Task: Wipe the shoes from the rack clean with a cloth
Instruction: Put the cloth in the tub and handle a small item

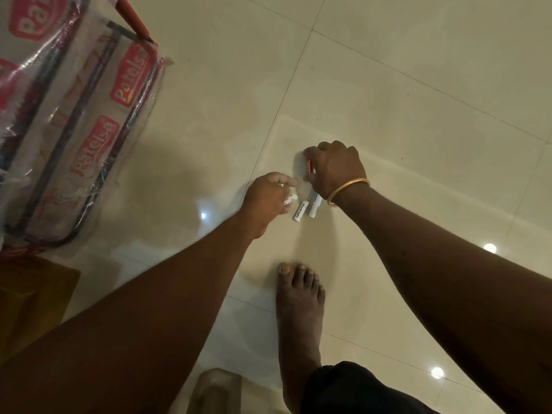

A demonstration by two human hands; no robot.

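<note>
- The left grip is down at the floor, at the end of a forearm stretched straight forward from the lower left.
- Its back faces up and its fingers are curled, pinching a small white cell at the side facing the right grip. 1 finger pokes out toward that grip.
- The right grip is just beside the left grip and a little farther forward. Its knuckles are up, and its wrist bends inward from a forearm that comes in from the lower right.
- Its fingers are curled round an orange battery, whose end shows at the side nearest the left grip.
- A gold bangle circles the wrist just behind the right grip.
- 2 white batteries lie side by side on the floor between the 2 grips. The 1 nearer the right grip is partly tucked under that wrist.
- A bare foot stands on the floor behind both grips, toes pointing toward them.
- A plastic-wrapped frame with red labels lies well away on the left grip's outer side. Whether it is the rack cannot be told.
- Where the shoes and cloth are cannot be told from this view.
</note>
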